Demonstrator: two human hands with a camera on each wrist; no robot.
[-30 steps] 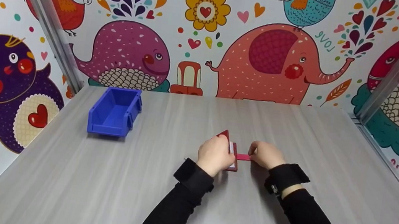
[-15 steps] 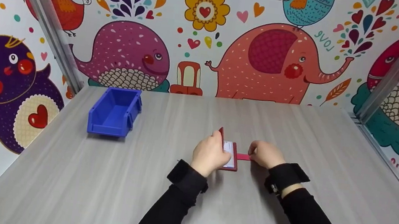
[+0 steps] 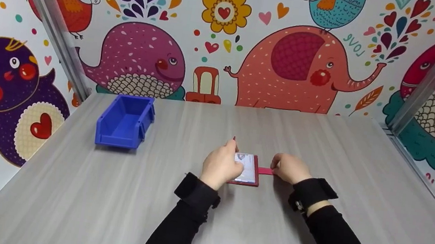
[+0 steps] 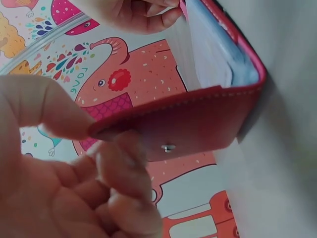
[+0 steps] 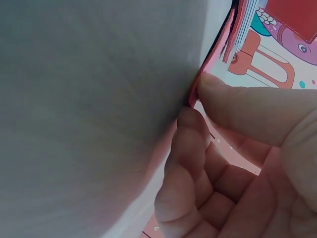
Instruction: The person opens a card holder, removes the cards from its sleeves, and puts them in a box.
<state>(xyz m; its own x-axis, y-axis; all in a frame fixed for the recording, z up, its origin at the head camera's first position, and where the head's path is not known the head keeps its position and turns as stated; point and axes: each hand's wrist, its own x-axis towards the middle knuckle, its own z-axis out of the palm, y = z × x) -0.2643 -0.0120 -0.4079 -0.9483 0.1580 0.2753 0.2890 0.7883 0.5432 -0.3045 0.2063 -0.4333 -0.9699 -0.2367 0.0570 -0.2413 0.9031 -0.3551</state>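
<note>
Long black sleeves [image 3: 170,231]; broad black wristbands [image 3: 314,192], a shiny fitting [image 3: 299,206] on the right; bare hands [image 3: 218,165]

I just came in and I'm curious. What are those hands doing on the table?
Someone's left hand is pinching the cover of a small red wallet and holding it up. The right hand pinches the pink strap sticking out on the other side. The wallet is partly open on the table, so you can see pale pages inside. A blue bin stands apart, over to the left.
</note>
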